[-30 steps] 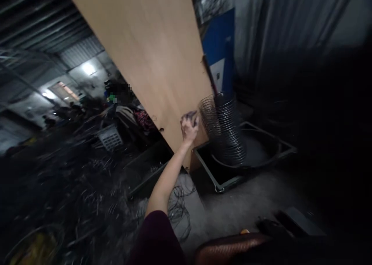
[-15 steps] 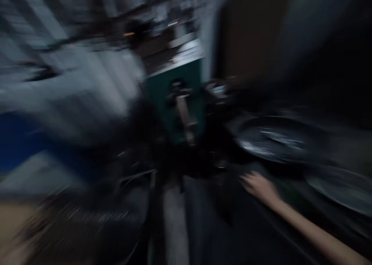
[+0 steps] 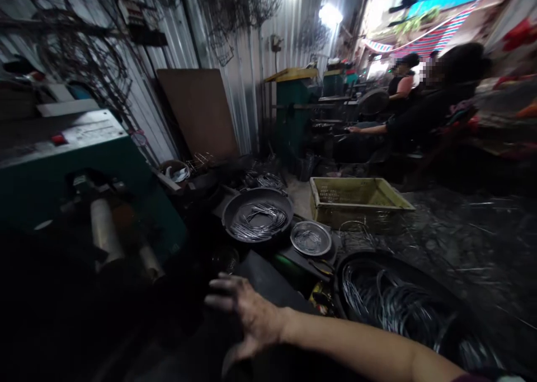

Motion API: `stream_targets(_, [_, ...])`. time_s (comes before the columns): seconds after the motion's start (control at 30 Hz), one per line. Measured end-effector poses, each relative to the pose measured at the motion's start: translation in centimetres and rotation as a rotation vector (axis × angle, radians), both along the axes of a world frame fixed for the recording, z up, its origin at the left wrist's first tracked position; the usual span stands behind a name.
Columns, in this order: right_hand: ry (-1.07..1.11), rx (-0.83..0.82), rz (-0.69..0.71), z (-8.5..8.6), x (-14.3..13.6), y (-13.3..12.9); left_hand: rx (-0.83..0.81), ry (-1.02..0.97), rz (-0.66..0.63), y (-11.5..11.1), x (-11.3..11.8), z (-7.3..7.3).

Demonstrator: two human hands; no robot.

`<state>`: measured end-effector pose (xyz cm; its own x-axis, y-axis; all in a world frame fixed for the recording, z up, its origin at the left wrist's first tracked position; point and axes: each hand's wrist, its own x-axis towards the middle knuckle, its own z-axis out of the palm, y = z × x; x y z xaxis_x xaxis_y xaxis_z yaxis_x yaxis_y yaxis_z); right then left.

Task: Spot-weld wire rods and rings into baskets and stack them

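Note:
Low in the middle of the view, my right hand (image 3: 249, 312) reaches in from the right with its fingers apart and nothing seen in them. Below and around it lies deep shadow, so I cannot tell whether it touches my dark-clothed lap. Just beyond the hand sits a round dark pan (image 3: 229, 217) holding bent metal wires (image 3: 266, 217). Beside it is a smaller shiny metal bowl (image 3: 311, 253) with small wire pieces. To the left stands a green machine (image 3: 168, 225) with a pale cylinder (image 3: 104, 228) on its front. My left hand is out of view.
A large black tub (image 3: 342, 259) with coiled wire (image 3: 403, 309) is at the lower right. Behind it is a yellow-green crate (image 3: 364, 206). A brown board (image 3: 199, 116) leans on the corrugated wall. Two co-workers sit at the right; one dark sleeve (image 3: 413, 119) reaches toward another machine (image 3: 289, 113).
My view has swung to the right, moving the green machine to the left side. The blur has cleared, and my right hand now appears nearer the middle, fingers spread.

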<state>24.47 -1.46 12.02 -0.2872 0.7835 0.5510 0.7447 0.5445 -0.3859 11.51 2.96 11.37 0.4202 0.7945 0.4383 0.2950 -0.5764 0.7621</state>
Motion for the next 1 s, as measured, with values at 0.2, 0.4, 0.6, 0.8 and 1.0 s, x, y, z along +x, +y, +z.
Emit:
stream_targets(0.2, [-0.271, -0.277, 0.042, -1.5, 1.3, 1.1, -0.191, 0.248, 0.052, 1.5, -6.2, -2.5])
stream_targets(0.4, [0.215, -0.297, -0.051, -7.3, 3.1, 0.6, -0.413, 0.153, 0.162, -1.2, -10.2, -1.6])
stream_targets(0.6, [0.180, -0.389, -0.076, -10.0, 2.9, 4.1, -0.379, 0.255, 0.152, -2.4, -13.7, -4.6])
stream_targets(0.8, [-0.021, -0.354, -0.048, -8.7, 1.5, 3.7, -0.257, 0.422, 0.049, -0.5, -11.2, -4.0])
stream_targets(1.0, [-0.326, -0.335, -0.001, -7.3, -3.7, 3.1, -0.308, 0.596, -0.010, -0.6, -10.3, -4.9])
